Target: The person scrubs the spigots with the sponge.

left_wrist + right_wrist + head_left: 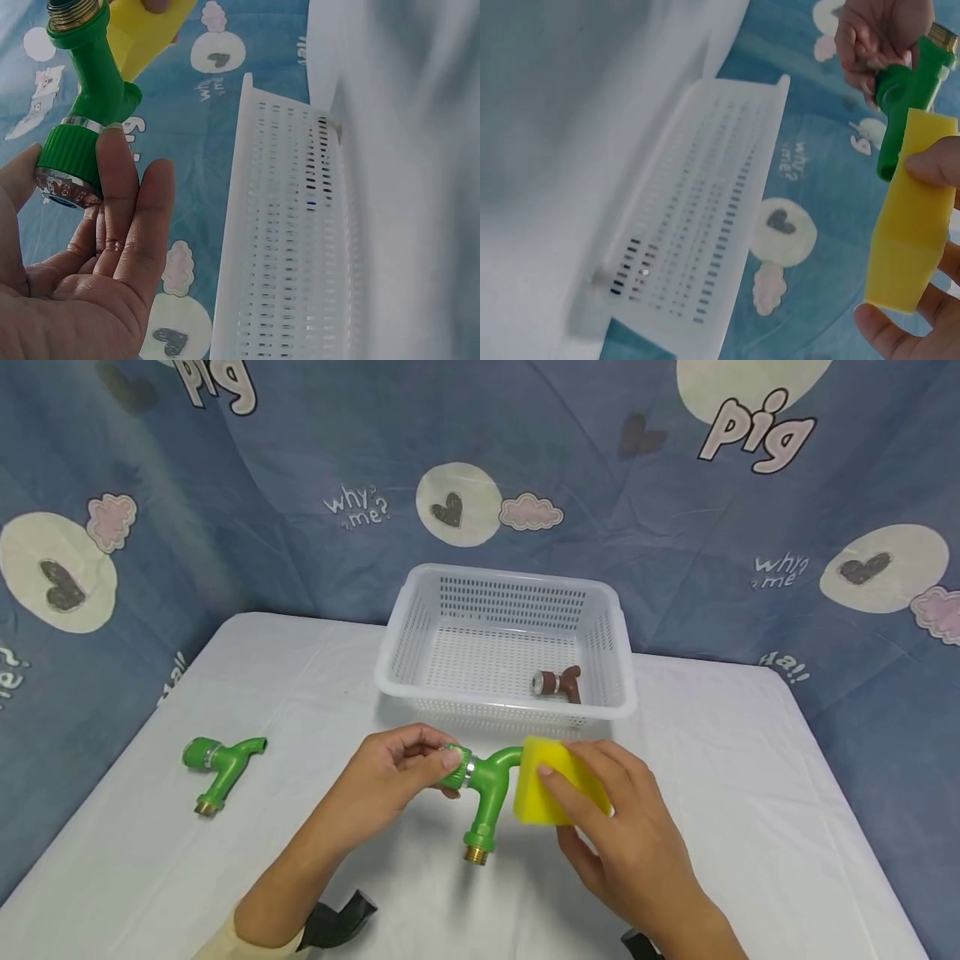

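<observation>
Head view shows the left hand [408, 768] pinching the knob [456, 768] of 1 green tap [491, 789] above the white table [750, 818], while the right hand [630, 835] grips 1 yellow sponge [562, 781] at its spout [508, 757]. Beyond them, 1 brown tap [572, 683] lies in the white basket [502, 710]; another green tap [225, 768] lies on the left.

A glossy green tap with a ribbed knob, silver collar and brass threaded end [491, 789] is pinched by its knob in the left hand [401, 767], thread downward. A soft yellow rectangular sponge [551, 793], gripped by the right hand [630, 839], hides its spout tip from the head view.
</observation>
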A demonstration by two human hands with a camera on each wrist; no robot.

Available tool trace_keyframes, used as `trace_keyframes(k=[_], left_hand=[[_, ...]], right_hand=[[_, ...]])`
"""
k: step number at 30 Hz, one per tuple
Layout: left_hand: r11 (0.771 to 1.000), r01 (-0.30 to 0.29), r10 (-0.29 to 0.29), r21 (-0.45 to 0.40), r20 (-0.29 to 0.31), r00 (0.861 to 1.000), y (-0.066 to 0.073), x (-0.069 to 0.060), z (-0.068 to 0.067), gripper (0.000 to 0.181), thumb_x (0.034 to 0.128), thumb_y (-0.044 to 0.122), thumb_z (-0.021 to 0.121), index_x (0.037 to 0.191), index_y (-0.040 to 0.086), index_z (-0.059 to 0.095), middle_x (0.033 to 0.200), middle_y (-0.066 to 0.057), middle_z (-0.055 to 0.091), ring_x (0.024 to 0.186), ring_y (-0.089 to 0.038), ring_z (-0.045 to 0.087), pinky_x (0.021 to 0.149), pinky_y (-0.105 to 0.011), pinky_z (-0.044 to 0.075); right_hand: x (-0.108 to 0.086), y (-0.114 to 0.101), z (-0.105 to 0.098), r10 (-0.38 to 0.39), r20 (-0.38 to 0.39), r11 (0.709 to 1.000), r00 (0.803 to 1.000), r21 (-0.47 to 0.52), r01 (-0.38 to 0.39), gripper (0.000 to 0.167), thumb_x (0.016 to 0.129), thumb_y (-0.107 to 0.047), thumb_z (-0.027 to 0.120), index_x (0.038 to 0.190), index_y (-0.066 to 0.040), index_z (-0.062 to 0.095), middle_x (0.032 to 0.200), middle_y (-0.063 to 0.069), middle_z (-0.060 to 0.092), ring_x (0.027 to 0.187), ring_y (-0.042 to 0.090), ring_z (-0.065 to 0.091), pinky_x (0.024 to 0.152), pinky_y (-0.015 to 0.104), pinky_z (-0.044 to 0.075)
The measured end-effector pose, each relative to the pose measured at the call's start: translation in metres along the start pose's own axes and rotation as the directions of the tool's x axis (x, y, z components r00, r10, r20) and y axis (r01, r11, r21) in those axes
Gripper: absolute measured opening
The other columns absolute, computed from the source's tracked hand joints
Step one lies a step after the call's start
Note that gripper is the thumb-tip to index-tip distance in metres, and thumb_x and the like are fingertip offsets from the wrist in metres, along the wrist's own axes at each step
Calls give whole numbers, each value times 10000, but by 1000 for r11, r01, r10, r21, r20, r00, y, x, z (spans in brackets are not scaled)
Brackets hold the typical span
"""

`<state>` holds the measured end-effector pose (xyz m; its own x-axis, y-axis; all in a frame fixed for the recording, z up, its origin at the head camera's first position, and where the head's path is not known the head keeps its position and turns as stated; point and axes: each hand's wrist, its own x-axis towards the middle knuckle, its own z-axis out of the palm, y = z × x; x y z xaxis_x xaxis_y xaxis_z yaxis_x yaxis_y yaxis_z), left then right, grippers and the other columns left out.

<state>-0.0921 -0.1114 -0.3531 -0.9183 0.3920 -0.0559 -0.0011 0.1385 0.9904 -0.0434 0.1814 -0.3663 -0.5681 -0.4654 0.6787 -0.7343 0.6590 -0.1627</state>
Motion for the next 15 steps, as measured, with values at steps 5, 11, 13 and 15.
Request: trace_keyframes(k=[5,11,13,15], left_hand=[[1000,-12,12,-9,2,1000,-2,1,0,275,1041,291,682,1156,42,698,1011,-100,767,906,-391,736,958,-427,565],[1000,-18,18,-8,4,1000,-2,0,2,273,1037,284,689,1154,38,694,1008,-101,765,901,-397,733,944,-414,574],[1000,-18,18,-8,6,1000,-2,0,2,271,1034,282,693,1153,39,695,1007,-100,766,895,-390,732,938,-405,576],[1000,-21,21,-4,8,1000,-2,0,3,271,1032,284,697,1150,41,696,1007,-98,765,885,-366,733,931,-401,579]], right_hand=[[0,8,-2,17,-55,999,998,-32,-19,435,924,-151,636,1353,-101,682,1400,239,573,1249,478,509,1208,267,293],[1,-2,0,-5,-56,1000,998,2,5,419,1060,-288,455,1361,-99,677,1393,235,573,1246,463,513,1213,250,288],[2,-7,2,-43,-59,999,997,22,44,416,1061,-275,460,1367,-91,674,1383,239,577,1237,461,522,1209,278,316],[3,-11,4,-74,-64,997,995,33,77,410,1060,-257,463,1368,-86,671,1376,243,580,1229,460,527,1205,300,331]])
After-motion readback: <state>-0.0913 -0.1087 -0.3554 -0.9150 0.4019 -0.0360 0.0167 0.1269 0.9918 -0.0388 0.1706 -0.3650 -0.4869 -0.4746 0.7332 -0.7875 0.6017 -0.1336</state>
